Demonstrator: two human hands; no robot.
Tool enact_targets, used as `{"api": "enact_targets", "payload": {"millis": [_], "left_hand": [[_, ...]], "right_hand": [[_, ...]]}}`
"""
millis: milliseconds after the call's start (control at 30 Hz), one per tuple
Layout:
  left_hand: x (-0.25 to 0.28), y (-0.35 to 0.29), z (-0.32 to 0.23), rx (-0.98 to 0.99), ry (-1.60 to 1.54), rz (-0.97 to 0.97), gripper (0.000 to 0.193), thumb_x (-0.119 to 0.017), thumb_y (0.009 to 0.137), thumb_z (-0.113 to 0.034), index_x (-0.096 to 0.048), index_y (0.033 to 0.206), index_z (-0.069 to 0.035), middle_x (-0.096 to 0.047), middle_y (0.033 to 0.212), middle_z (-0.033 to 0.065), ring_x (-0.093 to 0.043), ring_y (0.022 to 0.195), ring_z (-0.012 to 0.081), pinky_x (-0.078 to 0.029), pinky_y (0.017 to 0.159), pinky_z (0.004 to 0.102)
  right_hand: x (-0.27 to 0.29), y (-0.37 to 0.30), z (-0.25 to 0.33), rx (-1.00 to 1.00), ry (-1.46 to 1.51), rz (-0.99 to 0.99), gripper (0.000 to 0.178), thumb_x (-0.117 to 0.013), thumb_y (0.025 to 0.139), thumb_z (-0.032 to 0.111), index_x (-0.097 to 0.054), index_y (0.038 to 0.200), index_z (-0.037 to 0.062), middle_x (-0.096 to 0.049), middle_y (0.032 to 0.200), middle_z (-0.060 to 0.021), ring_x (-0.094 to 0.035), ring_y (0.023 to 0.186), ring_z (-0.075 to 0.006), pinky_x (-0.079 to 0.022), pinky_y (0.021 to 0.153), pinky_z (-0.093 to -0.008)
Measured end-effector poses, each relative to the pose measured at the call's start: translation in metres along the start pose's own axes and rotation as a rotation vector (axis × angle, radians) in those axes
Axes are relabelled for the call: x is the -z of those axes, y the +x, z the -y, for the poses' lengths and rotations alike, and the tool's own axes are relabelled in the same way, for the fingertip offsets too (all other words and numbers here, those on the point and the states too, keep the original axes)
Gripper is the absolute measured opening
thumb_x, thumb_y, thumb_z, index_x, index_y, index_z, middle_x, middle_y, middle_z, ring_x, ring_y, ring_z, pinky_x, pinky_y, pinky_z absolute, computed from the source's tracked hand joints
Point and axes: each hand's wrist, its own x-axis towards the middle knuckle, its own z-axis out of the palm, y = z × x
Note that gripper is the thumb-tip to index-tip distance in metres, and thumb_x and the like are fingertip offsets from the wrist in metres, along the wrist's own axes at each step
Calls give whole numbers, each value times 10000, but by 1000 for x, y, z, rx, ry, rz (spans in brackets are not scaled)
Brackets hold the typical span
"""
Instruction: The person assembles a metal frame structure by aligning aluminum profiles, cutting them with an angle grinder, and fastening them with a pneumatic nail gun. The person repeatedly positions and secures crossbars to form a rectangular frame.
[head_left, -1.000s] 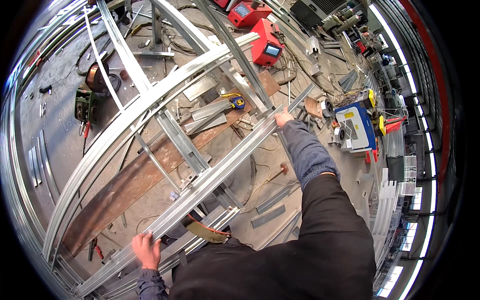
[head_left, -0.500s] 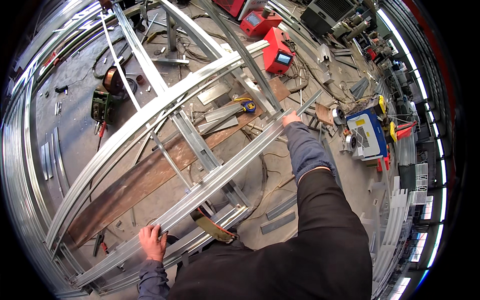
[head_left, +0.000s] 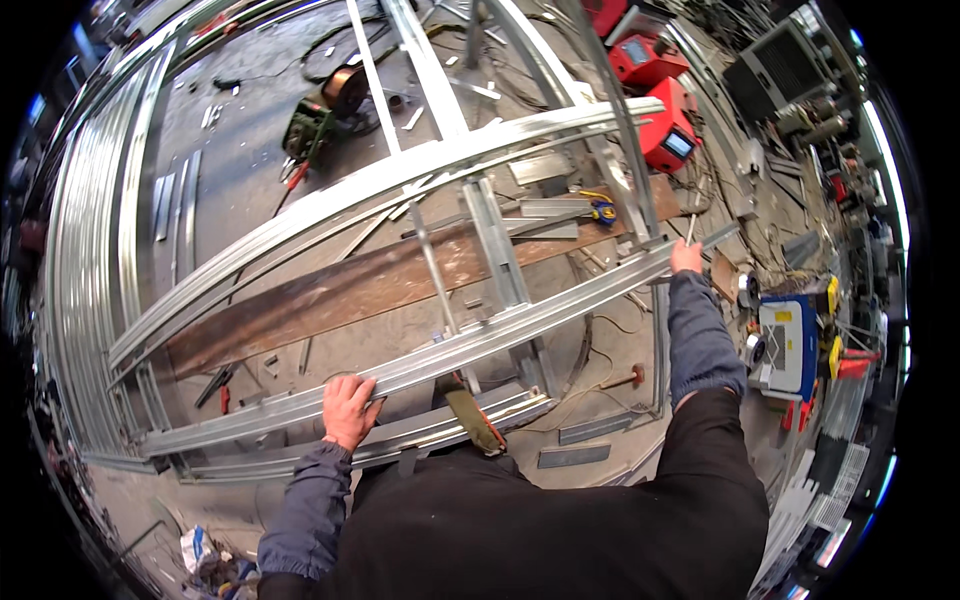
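One metal rail (head_left: 520,322), under left hand (head_left: 350,408) and right hand (head_left: 686,256)

Item: metal rail, silvery, ribbed lengthwise. Location: across the person's front, just beyond the torso. Long axis: slanting from lower left, away and up to the right.

Left hand: fingers close together, bent over the rail from the near side, thumb to the right of them. It sits in from the rail's left end; a long stretch runs on past it.

Right hand: on the rail near its right end, arm reaching well out. Fingers partly hidden; how tightly they close cannot be told. A grey strip shows past this hand; whether it belongs to the rail is unclear.

Relation of note: both hands touch the rail, well apart along its axis, the left nearer the body. From each hand, the rail's middle lies between it and the other.

Beyond the rail: one flat crossbar (head_left: 492,245), meeting it between the hands; one curved rail (head_left: 340,197), bowed away; one brown plate (head_left: 370,282), lying lower; one blue-and-yellow tape measure (head_left: 603,210), near the right hand.

On the near side: one hammer (head_left: 637,375), on the floor (head_left: 590,392), left of the right forearm.

Far right: one blue-and-white case (head_left: 784,340).
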Motion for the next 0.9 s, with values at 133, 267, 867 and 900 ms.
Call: {"api": "enact_targets", "payload": {"millis": [133,267,867,900], "left_hand": [[7,-4,0,26,14,16,455,-891,783,-237,-733,1196,-129,-660,1118,56,-623,1080,309,-492,940,462],[3,-10,4,33,-4,7,465,-885,798,-266,-724,1214,-138,-656,1126,45,-621,1091,287,-487,955,453],[25,-24,13,71,-41,77,554,-787,868,-187,-647,1394,-82,-617,1231,83,-589,1215,289,-460,1058,438],[31,-23,15,72,-52,62,564,-791,867,-189,-645,1402,-82,-615,1247,86,-587,1229,291,-458,1067,440]], "right_hand": [[33,-109,112,678,272,-223,449,-661,1041,209,-614,1446,19,-677,1366,-218,-617,1290,-419,-489,1113,-501],[22,-277,257,1273,391,63,360,-709,976,134,-704,1335,102,-703,1285,-124,-638,1240,-352,-511,1077,-451],[-195,-532,483,1664,59,447,275,-725,985,373,-749,1013,100,-759,1025,-137,-691,1069,-367,-492,957,-531],[-191,-542,486,1675,88,459,274,-724,985,374,-746,1001,101,-761,1027,-137,-691,1071,-372,-483,960,-537]]}}
